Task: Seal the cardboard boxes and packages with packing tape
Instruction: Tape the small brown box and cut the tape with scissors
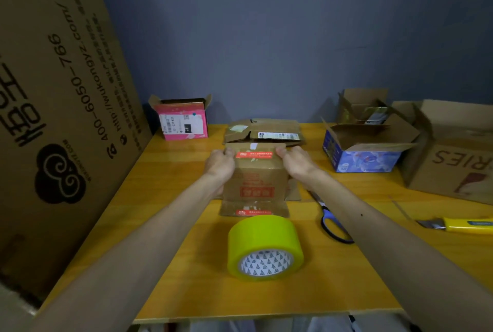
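I see one brown box (256, 174) mid-table (165, 238), its long axis running away from me, near flap lying open. My left hand (220, 163) and right hand (296, 162) each grip a far top corner, fingers curled. One tape roll (264, 247) stands just nearer, core facing me. One pair of scissors (330, 219) lies to the right. Five other boxes (184, 121) sit behind.

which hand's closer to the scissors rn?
Right. The right hand grips the right side of the small box, with the scissors lying just beside that forearm; the left hand grips the opposite side.
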